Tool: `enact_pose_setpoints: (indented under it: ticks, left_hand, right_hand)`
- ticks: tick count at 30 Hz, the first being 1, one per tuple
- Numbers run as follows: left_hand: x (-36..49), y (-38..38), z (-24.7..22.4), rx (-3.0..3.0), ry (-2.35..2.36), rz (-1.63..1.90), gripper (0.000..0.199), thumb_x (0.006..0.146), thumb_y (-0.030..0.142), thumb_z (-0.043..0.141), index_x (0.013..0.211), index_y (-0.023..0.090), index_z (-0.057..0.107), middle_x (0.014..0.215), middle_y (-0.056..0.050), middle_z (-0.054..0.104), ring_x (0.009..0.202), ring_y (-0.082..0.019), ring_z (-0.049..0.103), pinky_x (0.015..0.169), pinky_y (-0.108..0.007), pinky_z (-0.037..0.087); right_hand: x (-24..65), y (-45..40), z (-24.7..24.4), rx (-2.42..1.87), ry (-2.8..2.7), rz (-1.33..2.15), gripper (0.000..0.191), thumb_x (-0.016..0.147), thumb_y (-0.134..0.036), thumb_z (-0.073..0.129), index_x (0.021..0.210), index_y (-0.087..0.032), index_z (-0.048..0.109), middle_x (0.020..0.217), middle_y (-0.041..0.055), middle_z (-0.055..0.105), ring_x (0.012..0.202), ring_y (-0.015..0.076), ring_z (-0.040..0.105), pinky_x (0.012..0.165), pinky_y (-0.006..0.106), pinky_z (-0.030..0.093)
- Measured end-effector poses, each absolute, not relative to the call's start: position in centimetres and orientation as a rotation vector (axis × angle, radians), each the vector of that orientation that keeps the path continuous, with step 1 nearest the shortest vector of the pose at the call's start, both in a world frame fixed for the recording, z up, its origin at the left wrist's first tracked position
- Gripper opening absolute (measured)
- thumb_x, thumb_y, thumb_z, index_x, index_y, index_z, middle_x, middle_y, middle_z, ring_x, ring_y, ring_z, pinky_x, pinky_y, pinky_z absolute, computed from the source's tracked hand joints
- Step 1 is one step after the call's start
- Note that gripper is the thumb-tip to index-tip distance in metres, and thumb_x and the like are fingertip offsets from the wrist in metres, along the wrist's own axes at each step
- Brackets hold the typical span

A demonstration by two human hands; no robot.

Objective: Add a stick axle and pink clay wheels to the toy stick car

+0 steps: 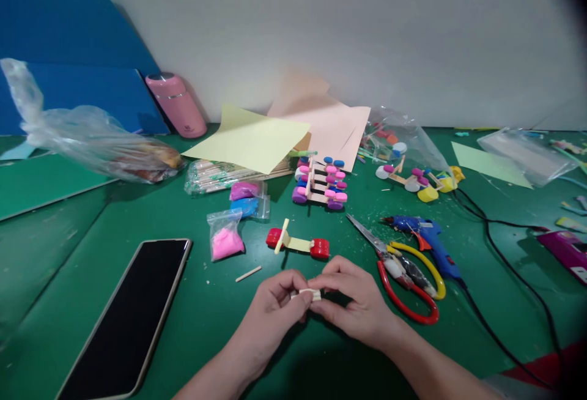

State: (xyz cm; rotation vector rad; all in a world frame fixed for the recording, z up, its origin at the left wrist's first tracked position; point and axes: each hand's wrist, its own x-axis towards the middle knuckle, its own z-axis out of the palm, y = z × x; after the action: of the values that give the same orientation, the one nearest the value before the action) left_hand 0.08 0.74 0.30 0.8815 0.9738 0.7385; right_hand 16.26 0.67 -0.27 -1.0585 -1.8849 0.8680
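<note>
My left hand (282, 302) and my right hand (351, 302) meet low in the middle of the view, both closed. Between their fingertips they pinch a small bundle of short pale wooden sticks (314, 294); the fingers partly cover it. Just beyond lies a small model (298, 244) made of a pale stick bar with red wheel-like ends and a crosswise stick. A single short stick (248, 274) rests on the table left of it. To the right of my right hand are scissors (403, 271) with red and yellow handles, and a blue glue gun (426, 238).
A phone (128, 320) lies at left. Bags of pink clay (227, 242) and blue clay (245, 207) sit near finished stick models (321, 186). Behind are yellow paper (250, 137), a pink bottle (178, 106) and a plastic bag (96, 140). Black cables (513, 277) cross the right side.
</note>
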Motion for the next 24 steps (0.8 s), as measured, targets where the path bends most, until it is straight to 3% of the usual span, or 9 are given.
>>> enact_pose_setpoints:
  ticks: [11,17,24]
  left_hand:
    - [0.03,0.73,-0.24,0.903,0.957,0.736,0.021,0.075,0.028,0.058,0.061,0.016,0.050,0.054,0.006,0.041,0.054,-0.008,0.035,0.052,-0.021,0.027]
    - [-0.19,0.66,-0.21,0.880,0.882,0.742,0.015,0.075,0.030,0.058,0.076,0.016,0.055,0.067,0.002,0.049,0.059,-0.009,0.040,0.054,-0.022,0.032]
    - [-0.32,0.78,-0.30,0.916,0.983,0.819,0.019,0.078,0.029,0.056,0.065,0.015,0.053,0.058,0.004,0.046,0.054,-0.007,0.039,0.053,-0.020,0.029]
  right_hand:
    - [16.23,0.69,-0.40,-1.086,-1.924,0.843,0.016,0.074,-0.023,0.063,0.089,-0.021,0.067,0.073,0.0010,0.056,0.064,0.0108,0.054,0.057,0.021,0.044]
    - [16.45,0.86,-0.10,-1.082,-1.886,0.858,0.014,0.074,-0.022,0.063,0.088,-0.018,0.066,0.073,0.0021,0.056,0.065,0.0112,0.054,0.058,0.021,0.043]
    - [16.81,0.78,-0.07,-1.076,-1.840,0.841,0.014,0.073,-0.019,0.063,0.087,-0.016,0.065,0.073,0.0029,0.056,0.063,0.0110,0.053,0.056,0.021,0.043]
